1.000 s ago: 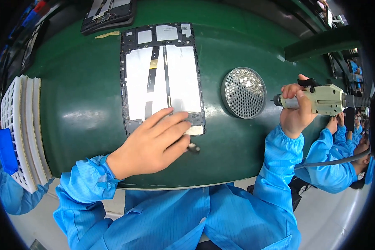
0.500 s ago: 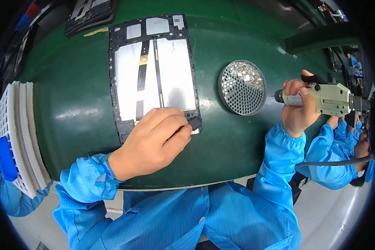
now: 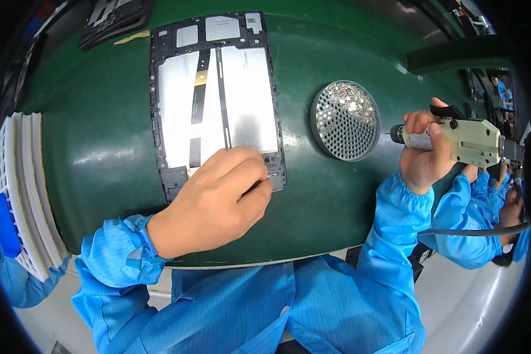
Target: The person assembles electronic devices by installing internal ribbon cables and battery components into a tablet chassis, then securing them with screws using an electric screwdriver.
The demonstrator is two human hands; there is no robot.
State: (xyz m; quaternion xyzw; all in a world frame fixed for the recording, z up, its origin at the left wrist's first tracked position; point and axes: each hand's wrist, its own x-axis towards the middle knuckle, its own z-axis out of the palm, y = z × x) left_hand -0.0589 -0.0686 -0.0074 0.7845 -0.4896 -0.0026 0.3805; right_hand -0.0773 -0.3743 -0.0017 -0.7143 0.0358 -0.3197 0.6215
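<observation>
A tablet shell (image 3: 248,94) lies on the green table, its silvery inner plate facing up, crossed by a dark ribbon cable (image 3: 199,100) with a yellow patch. Over its near edge my left hand (image 3: 218,197) is closed, back of the hand up. A small black part (image 3: 253,186) shows only as a dark sliver between thumb and fingers. Off to the right, my right hand (image 3: 423,147) grips a pale electric screwdriver (image 3: 471,141) held sideways, bit pointing left. Between the hands sits a round dish of screws (image 3: 346,121) with a perforated plate.
Another opened dark device (image 3: 113,22) lies at the far left, near a yellowish strip (image 3: 132,38). White trays (image 3: 26,194) stand stacked at the left edge with a blue piece (image 3: 5,225) against them. A cable (image 3: 478,230) runs at right, beside a co-worker's blue sleeve (image 3: 463,236).
The black part, which lay at the shell's near right corner under my left fingertips, is now drawn into the closed fingers, uncovering that corner. My right hand keeps its grip on the electric screwdriver.
</observation>
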